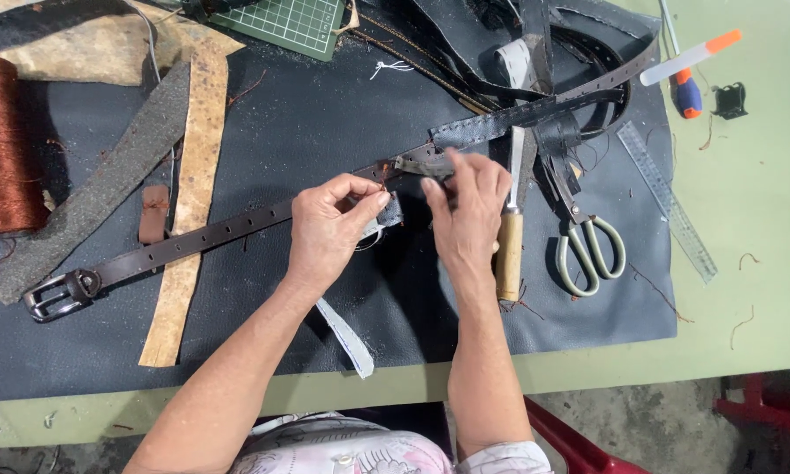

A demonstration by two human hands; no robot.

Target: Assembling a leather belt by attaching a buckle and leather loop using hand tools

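Leather belt (210, 233) lies across the dark mat (325, 132), mid-table. Our left hand (329, 233) pinches white tape (346, 338); right hand (465, 206) pinches the strap end. We'd keep the tape taut and aligned, pressing evenly.

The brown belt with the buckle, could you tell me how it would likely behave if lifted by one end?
The belt lies long, thin and flat, so it would probably droop. Its metal buckle likely makes that end heavier and prone to swing. The smooth strap may slide easily on the dark mat.

Hidden and cut off

The spool of copper thread (4, 145) runs past the left edge; the right hand (467, 211) hides the belt (237, 226) beneath it, perhaps a seam.
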